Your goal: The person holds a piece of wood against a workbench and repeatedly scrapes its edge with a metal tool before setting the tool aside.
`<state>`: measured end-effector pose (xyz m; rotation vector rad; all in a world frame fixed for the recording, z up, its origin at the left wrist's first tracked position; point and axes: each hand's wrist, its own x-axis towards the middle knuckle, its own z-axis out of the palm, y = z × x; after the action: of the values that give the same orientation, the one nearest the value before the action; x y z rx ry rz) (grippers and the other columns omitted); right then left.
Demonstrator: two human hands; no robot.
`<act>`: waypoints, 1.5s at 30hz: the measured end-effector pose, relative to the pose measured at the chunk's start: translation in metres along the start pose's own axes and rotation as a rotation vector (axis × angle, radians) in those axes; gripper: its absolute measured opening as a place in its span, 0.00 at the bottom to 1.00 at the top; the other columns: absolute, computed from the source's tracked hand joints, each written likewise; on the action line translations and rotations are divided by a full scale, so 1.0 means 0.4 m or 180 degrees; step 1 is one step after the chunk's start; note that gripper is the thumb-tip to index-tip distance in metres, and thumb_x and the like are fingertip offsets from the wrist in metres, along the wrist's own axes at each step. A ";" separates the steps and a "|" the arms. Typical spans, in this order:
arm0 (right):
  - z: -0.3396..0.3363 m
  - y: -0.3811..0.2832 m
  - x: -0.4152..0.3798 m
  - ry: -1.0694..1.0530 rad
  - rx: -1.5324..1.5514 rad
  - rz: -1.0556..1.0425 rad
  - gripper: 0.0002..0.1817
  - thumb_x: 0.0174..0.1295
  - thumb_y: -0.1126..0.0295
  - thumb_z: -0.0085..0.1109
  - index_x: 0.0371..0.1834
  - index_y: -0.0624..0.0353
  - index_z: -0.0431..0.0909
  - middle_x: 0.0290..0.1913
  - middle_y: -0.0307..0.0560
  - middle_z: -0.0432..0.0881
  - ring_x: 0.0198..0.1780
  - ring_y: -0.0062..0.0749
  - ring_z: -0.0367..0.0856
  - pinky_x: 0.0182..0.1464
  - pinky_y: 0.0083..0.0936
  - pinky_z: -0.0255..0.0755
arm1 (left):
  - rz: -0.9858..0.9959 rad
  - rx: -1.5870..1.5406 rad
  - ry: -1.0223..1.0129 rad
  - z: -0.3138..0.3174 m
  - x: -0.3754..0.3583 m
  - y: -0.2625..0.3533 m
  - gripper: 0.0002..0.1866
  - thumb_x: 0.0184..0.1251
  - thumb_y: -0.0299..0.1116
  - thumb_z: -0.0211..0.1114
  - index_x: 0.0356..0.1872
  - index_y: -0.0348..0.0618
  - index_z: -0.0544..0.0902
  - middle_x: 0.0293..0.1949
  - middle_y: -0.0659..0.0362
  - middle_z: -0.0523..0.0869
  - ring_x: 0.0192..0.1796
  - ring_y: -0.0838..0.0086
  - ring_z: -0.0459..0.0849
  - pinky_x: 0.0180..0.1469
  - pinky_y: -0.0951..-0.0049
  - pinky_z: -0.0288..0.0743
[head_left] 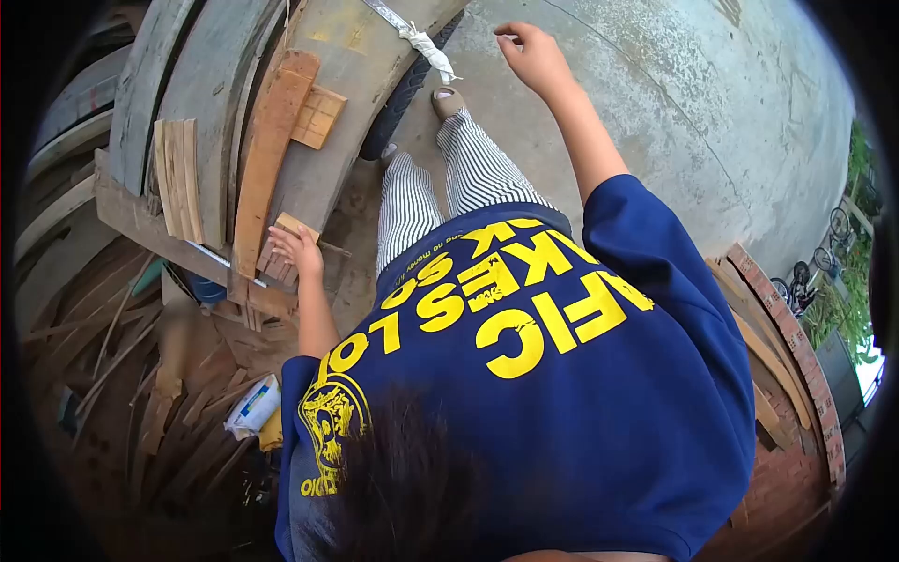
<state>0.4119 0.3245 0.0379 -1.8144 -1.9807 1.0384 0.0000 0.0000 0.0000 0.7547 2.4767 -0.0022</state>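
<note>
Ann: Where is the small wood block [299,225]?
Ben: By the left hand [299,251], near the end of the grey plank [330,174], just beside the long brown board [272,164].
Ann: Is that hand holding it tight?
Ben: I can't tell. The fingers are right at it, but I can't see if they squeeze.
Ann: And the right hand [526,58]?
Ben: Nothing in it. Its fingers bend loosely over the floor [655,112].
Ann: How should you hold the block well?
Ben: I'd put thumb and fingers on its sides, and watch for splinters.
</note>
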 end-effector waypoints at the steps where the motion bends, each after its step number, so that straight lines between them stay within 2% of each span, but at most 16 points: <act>1: 0.021 -0.021 0.010 -0.0034 0.0132 0.0098 0.18 0.56 0.60 0.56 0.46 0.58 0.79 0.46 0.53 0.82 0.48 0.41 0.81 0.51 0.35 0.73 | -0.0027 -0.0164 0.0024 -0.020 -0.029 0.006 0.38 0.70 0.54 0.42 0.72 0.50 0.36 0.72 0.43 0.31 0.73 0.48 0.29 0.68 0.38 0.28; 2: 0.050 -0.039 0.017 -0.0076 0.0267 0.0193 0.19 0.56 0.59 0.56 0.46 0.59 0.79 0.45 0.53 0.82 0.47 0.43 0.81 0.50 0.34 0.73 | -0.0060 -0.0325 0.0059 -0.039 -0.059 0.012 0.38 0.71 0.53 0.42 0.72 0.49 0.37 0.72 0.43 0.32 0.73 0.48 0.30 0.69 0.41 0.29; 3: -0.050 0.052 0.170 0.0039 0.0019 0.0103 0.19 0.56 0.59 0.56 0.46 0.59 0.79 0.45 0.53 0.82 0.47 0.43 0.81 0.50 0.34 0.73 | 0.0011 -0.0592 -0.0021 0.110 -0.015 0.218 0.38 0.71 0.53 0.42 0.72 0.49 0.37 0.72 0.43 0.32 0.73 0.48 0.30 0.69 0.41 0.29; 6: 0.116 0.067 0.247 -0.0528 -0.0137 0.0318 0.22 0.56 0.55 0.56 0.45 0.62 0.78 0.44 0.54 0.82 0.48 0.47 0.80 0.50 0.33 0.72 | 0.0533 -0.0515 -0.0130 0.028 -0.056 0.284 0.33 0.73 0.46 0.41 0.71 0.39 0.43 0.72 0.42 0.45 0.74 0.49 0.37 0.72 0.59 0.37; 8: 0.193 0.065 0.264 -0.0770 0.0005 0.0389 0.27 0.55 0.53 0.58 0.47 0.67 0.75 0.45 0.59 0.81 0.48 0.49 0.79 0.50 0.34 0.72 | 0.0573 -0.0402 -0.0059 0.021 -0.072 0.297 0.32 0.73 0.45 0.41 0.71 0.39 0.45 0.71 0.42 0.47 0.74 0.49 0.39 0.72 0.58 0.38; 12: 0.283 0.039 0.250 -0.0998 0.0505 0.0930 0.42 0.50 0.49 0.62 0.49 0.82 0.61 0.45 0.72 0.77 0.48 0.55 0.79 0.51 0.35 0.72 | 0.0432 -0.0452 0.0273 0.010 -0.127 0.263 0.29 0.74 0.45 0.41 0.69 0.37 0.53 0.70 0.44 0.52 0.73 0.49 0.44 0.72 0.57 0.40; 15: 0.304 0.000 0.226 -0.0702 0.0906 0.1215 0.43 0.46 0.54 0.66 0.50 0.79 0.53 0.45 0.74 0.76 0.48 0.57 0.79 0.51 0.35 0.73 | -0.0281 -0.0621 0.0389 0.008 -0.197 0.224 0.28 0.74 0.45 0.39 0.67 0.36 0.57 0.70 0.44 0.55 0.72 0.50 0.48 0.71 0.58 0.42; 19: 0.326 0.021 0.240 -0.0741 0.1388 0.1289 0.37 0.48 0.59 0.66 0.48 0.77 0.54 0.43 0.73 0.77 0.46 0.57 0.79 0.48 0.36 0.74 | -0.0594 -0.0254 0.0395 0.020 -0.291 0.134 0.28 0.74 0.48 0.40 0.65 0.38 0.61 0.67 0.44 0.60 0.71 0.52 0.52 0.71 0.59 0.44; 21: 0.277 0.014 0.261 -0.0707 0.0914 0.1068 0.35 0.50 0.60 0.65 0.47 0.75 0.55 0.42 0.72 0.78 0.46 0.55 0.80 0.48 0.36 0.73 | -0.0775 -0.0243 0.0410 -0.004 -0.336 0.112 0.28 0.73 0.48 0.40 0.64 0.38 0.63 0.66 0.44 0.63 0.70 0.52 0.55 0.70 0.59 0.47; 23: 0.247 0.023 0.281 -0.1507 0.1253 0.1520 0.35 0.50 0.60 0.64 0.49 0.75 0.55 0.43 0.71 0.78 0.46 0.52 0.80 0.49 0.36 0.73 | -0.0936 -0.0206 0.0409 -0.027 -0.344 0.089 0.28 0.73 0.48 0.41 0.63 0.37 0.64 0.64 0.44 0.65 0.69 0.52 0.58 0.69 0.60 0.50; 28: 0.276 0.093 0.311 -0.1533 0.0834 0.1011 0.28 0.47 0.53 0.62 0.40 0.69 0.75 0.34 0.60 0.83 0.41 0.48 0.82 0.44 0.37 0.74 | -0.1059 -0.0250 0.0692 -0.054 -0.301 0.097 0.26 0.73 0.48 0.42 0.57 0.35 0.71 0.58 0.44 0.73 0.61 0.53 0.68 0.63 0.61 0.59; 31: 0.242 0.092 0.293 -0.1286 0.0688 0.0240 0.25 0.45 0.54 0.62 0.39 0.66 0.77 0.34 0.62 0.82 0.40 0.49 0.82 0.45 0.38 0.74 | -0.0357 -0.0123 0.0815 -0.065 -0.209 0.177 0.23 0.72 0.45 0.44 0.54 0.34 0.73 0.55 0.44 0.74 0.60 0.52 0.69 0.63 0.60 0.59; 35: 0.209 -0.027 0.201 -0.0340 0.0529 -0.0516 0.17 0.54 0.63 0.56 0.41 0.62 0.69 0.38 0.61 0.80 0.39 0.58 0.79 0.42 0.45 0.73 | 0.0664 -0.0157 0.1021 -0.078 -0.059 0.338 0.20 0.72 0.41 0.45 0.53 0.35 0.73 0.54 0.46 0.75 0.59 0.54 0.69 0.62 0.60 0.60; 38: 0.202 -0.159 0.127 -0.0590 0.0592 -0.0684 0.14 0.59 0.66 0.52 0.42 0.60 0.63 0.39 0.63 0.78 0.38 0.61 0.78 0.39 0.48 0.73 | 0.1066 -0.0196 0.1156 -0.091 0.071 0.429 0.19 0.71 0.40 0.46 0.51 0.37 0.75 0.53 0.48 0.76 0.60 0.55 0.69 0.62 0.60 0.60; 42: 0.243 -0.260 0.052 -0.1178 0.0463 -0.0988 0.13 0.63 0.65 0.48 0.40 0.62 0.60 0.36 0.66 0.78 0.34 0.61 0.79 0.36 0.50 0.73 | 0.0981 -0.0375 0.1651 -0.085 0.232 0.479 0.18 0.70 0.40 0.48 0.49 0.37 0.76 0.52 0.47 0.77 0.57 0.53 0.71 0.60 0.61 0.61; 45: 0.277 -0.289 0.012 -0.1259 0.0220 -0.0932 0.13 0.64 0.65 0.47 0.41 0.62 0.59 0.36 0.67 0.78 0.33 0.61 0.80 0.35 0.49 0.74 | 0.0069 0.0139 0.0795 -0.105 0.300 0.504 0.25 0.72 0.48 0.38 0.46 0.42 0.80 0.48 0.49 0.81 0.55 0.54 0.75 0.58 0.55 0.60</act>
<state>0.2544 0.2971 0.0331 -1.3034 -2.3063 1.4272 -0.0001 0.2382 0.0059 0.8452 2.7118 0.0491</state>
